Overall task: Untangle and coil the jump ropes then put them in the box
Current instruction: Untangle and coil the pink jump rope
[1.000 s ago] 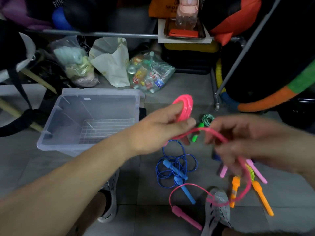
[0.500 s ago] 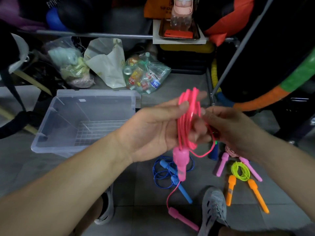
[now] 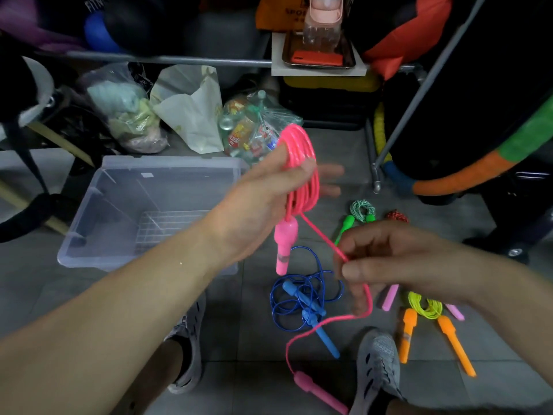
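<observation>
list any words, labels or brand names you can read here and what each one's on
"FITN": white letters on the dark bag at top left; the rest is not readable.
"SPOR": only partly legible, on the orange bag at top centre; the rest is hidden behind the pink bottle.
Bottle labels inside the clear plastic bag: too blurred to read.
White sticker on the box: too small to read.
</observation>
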